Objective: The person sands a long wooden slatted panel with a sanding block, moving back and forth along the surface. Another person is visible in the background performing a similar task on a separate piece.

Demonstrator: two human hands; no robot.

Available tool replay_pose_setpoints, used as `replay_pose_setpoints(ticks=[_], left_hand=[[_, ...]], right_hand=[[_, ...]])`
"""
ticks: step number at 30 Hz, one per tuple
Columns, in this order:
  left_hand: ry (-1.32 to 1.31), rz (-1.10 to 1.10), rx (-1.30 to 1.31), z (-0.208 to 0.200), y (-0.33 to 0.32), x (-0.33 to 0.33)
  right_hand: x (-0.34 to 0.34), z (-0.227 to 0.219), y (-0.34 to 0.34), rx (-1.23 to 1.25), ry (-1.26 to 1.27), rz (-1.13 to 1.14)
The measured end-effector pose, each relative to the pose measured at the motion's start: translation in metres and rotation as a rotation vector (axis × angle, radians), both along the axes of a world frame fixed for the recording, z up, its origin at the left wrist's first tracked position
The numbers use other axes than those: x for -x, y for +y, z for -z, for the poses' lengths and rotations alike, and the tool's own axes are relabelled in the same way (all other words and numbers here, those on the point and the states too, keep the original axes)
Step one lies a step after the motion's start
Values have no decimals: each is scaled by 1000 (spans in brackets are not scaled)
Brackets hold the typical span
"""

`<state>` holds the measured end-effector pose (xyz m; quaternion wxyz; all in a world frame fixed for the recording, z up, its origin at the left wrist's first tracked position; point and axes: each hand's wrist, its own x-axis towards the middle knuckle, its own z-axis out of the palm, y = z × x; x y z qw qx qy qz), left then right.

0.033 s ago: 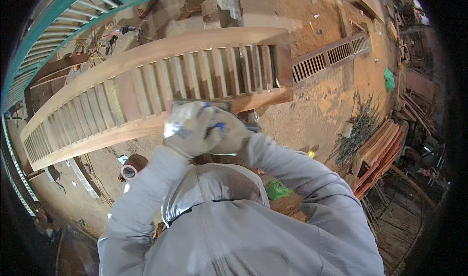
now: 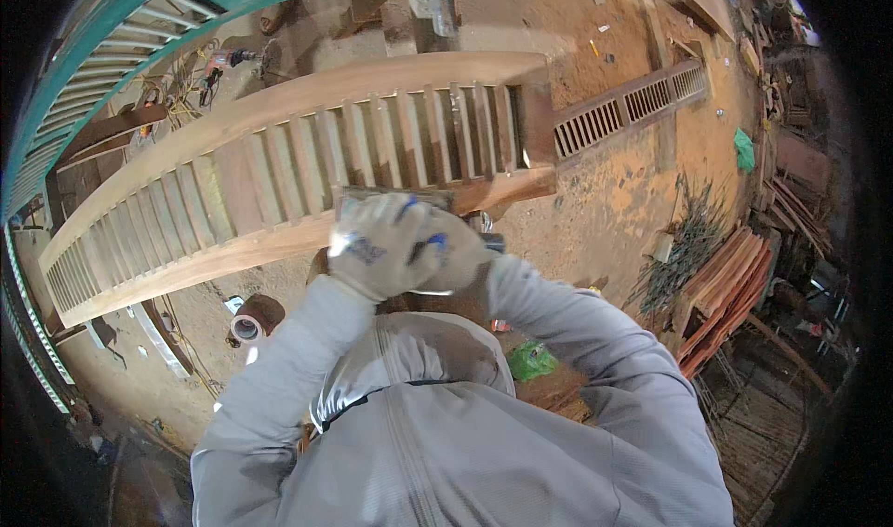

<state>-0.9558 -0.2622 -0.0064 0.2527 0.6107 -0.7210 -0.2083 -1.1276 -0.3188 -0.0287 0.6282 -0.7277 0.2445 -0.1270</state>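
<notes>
A long wooden louvred panel (image 2: 244, 175) with a curved outer edge lies across in front of me, its slats between two rails. Both my gloved hands meet over its near rail (image 2: 200, 254). They grip a tool with a dark, flat base plate (image 2: 395, 193), mostly hidden beneath the gloves; a short dark cylindrical end (image 2: 493, 242) sticks out at the right. My left hand (image 2: 374, 250) is closed over the tool's top, and my right hand (image 2: 458, 259) wraps around it from the right. The plate rests at the rail's edge, near the slats.
A narrower slatted frame (image 2: 592, 129) lies beyond the panel's right end. Stacked reddish boards (image 2: 726, 299) and a heap of thin twigs (image 2: 686, 239) are at right. A power drill (image 2: 226, 59) with cables lies far left. A teal barred frame (image 2: 139, 36) arches overhead left.
Both hands and the tool have slid a little to the right along the near rail. The panel's right end has shifted very slightly left in the picture.
</notes>
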Motion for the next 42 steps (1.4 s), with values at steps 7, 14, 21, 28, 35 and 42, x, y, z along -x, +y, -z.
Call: replay_pose_setpoints(ticks=[7, 14, 21, 28, 35, 42], left_hand=[[256, 128, 119, 18, -102, 160], [240, 65, 126, 19, -99, 170], [164, -3, 15, 2, -13, 42], [-36, -189, 119, 7, 70, -106], [-17, -136, 117, 10, 48, -89], [158, 66, 186, 15, -58, 60]], right_hand=[[168, 4, -78, 446, 497, -105], [160, -6, -86, 442, 443, -149], [33, 3, -23, 169, 115, -194], [-130, 27, 58, 483, 122, -426], [-110, 11, 41, 502, 68, -216], [70, 12, -31, 140, 289, 2]])
